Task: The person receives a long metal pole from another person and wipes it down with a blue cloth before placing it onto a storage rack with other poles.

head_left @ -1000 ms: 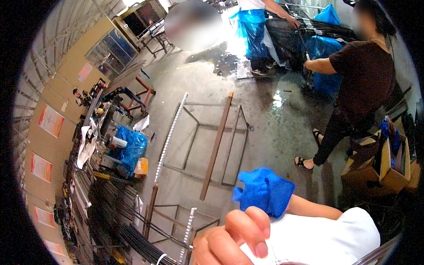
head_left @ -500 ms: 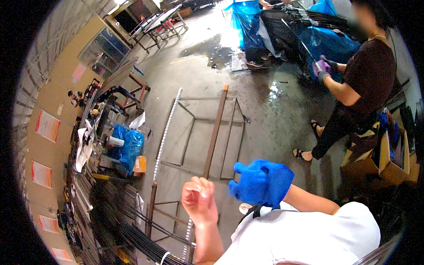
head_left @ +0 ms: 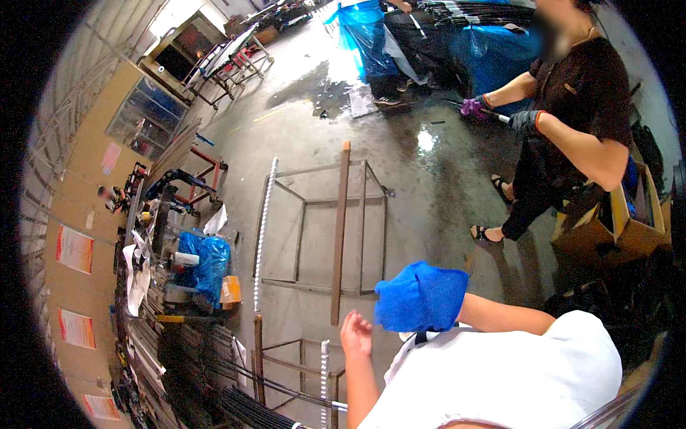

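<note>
My left hand is bare and raised in front of my white shirt. Its fingers are loosely bent and somewhat apart, and nothing shows in them. Just to its right is my right hand, covered by a blue glove whose cuff ends at the wrist. The back of the glove faces up, so the fingers are out of sight and I cannot tell what they do. A small gap separates the hands. Beyond them on the floor is a metal frame, with a brown bar and a white notched bar across it.
At the right a person in dark clothes and gloves holds a thin rod. Open cardboard boxes stand beside them. On the left are blue plastic sheeting and a small orange box. Black rods lie near my left arm.
My left hand has moved right, close to the glove, and its curled fingers have loosened. The glove's fingers have turned out of sight. The person at right has lowered the rod.
</note>
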